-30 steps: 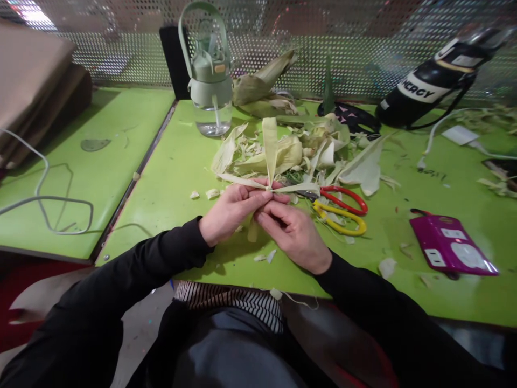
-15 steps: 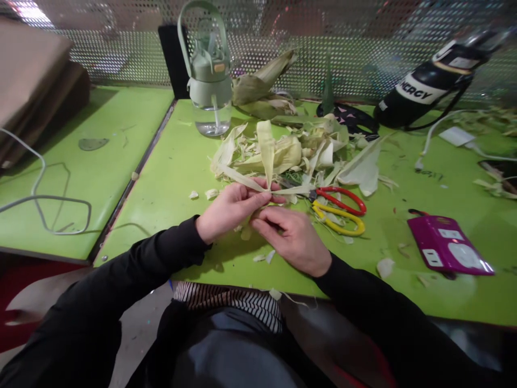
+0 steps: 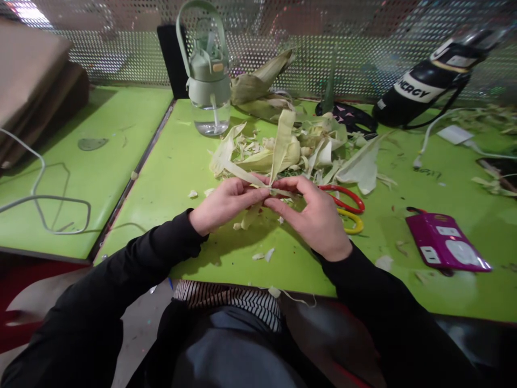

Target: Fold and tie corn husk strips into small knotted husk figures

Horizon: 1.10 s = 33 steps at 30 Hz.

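Strips of pale corn husk [image 3: 281,143] meet at a knot-like centre between my hands, one strip standing up and others spreading sideways and down. My left hand [image 3: 232,202] pinches them near that centre. From the other side, my right hand [image 3: 313,213] has its thumb and fingers closed on the husk at the same centre. Partly behind my right hand lies a pair of scissors with one red and one yellow handle [image 3: 350,221]; its blades are hidden. Beyond my hands spreads a heap of torn corn husks [image 3: 319,145].
A clear water bottle with a green lid [image 3: 210,99] stands behind the heap. A black bottle [image 3: 424,86] leans at the back right against the perforated screen [image 3: 315,32]. A purple power strip [image 3: 446,242] lies right. Brown paper stack [image 3: 32,81] and a cable [image 3: 60,196] are left.
My right hand has moved up and right from below the husk centre and now grips beside my left hand, covering part of the scissors. The upright strip tilts more to the right.
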Available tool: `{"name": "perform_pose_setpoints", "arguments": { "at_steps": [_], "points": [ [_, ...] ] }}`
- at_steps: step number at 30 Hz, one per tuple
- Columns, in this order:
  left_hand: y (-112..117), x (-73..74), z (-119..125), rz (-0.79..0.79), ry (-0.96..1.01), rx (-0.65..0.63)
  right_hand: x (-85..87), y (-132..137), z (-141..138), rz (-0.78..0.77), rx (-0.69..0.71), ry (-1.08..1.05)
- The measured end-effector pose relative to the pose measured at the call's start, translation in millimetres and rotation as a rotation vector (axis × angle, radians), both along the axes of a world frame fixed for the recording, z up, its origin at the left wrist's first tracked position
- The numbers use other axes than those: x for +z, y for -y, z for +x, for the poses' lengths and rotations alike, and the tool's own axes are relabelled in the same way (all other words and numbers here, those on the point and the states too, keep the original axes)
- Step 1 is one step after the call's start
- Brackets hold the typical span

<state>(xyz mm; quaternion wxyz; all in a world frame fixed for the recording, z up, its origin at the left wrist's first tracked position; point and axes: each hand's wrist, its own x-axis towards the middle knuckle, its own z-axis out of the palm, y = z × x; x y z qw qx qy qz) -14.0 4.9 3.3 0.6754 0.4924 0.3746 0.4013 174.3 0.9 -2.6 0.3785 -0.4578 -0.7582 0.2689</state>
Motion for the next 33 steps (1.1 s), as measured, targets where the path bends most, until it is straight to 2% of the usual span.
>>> {"name": "perform_pose_setpoints", "arguments": {
  "at_steps": [6,8,10,12,14,17,23,25,28,33],
  "points": [
    [0,-1.4,3,-0.281,0.181,0.091,-3.8,-2,0,-0.115,0.015,-0.130],
    [-1,-3.7,4,-0.357,0.215,0.117,-6.4,-2,1,0.014,-0.044,-0.099],
    [-2,-5.1,4,-0.407,0.245,0.133,-7.9,-2,1,0.280,-0.151,0.000],
    [-2,-5.3,4,-0.409,0.287,0.147,-8.1,0,1,0.512,-0.198,0.118],
    [-2,-4.7,4,-0.405,0.309,0.158,-8.2,1,-1,0.556,-0.151,0.179],
    [1,-4.1,6,-0.419,0.303,0.163,-9.2,2,-3,0.403,-0.096,0.104],
    [9,-7.2,13,-0.328,0.264,0.179,-13.0,-2,-6,-0.085,-0.110,-0.283],
    [10,-8.3,14,-0.316,0.239,0.202,-15.2,-3,-7,-0.202,-0.107,-0.384],
    [8,-8.6,14,-0.342,0.248,0.211,-17.7,-4,-7,-0.255,-0.089,-0.453],
    [3,-8.3,12,-0.334,0.386,0.213,-15.8,-2,-6,-0.261,-0.097,-0.417]
  ]
}}
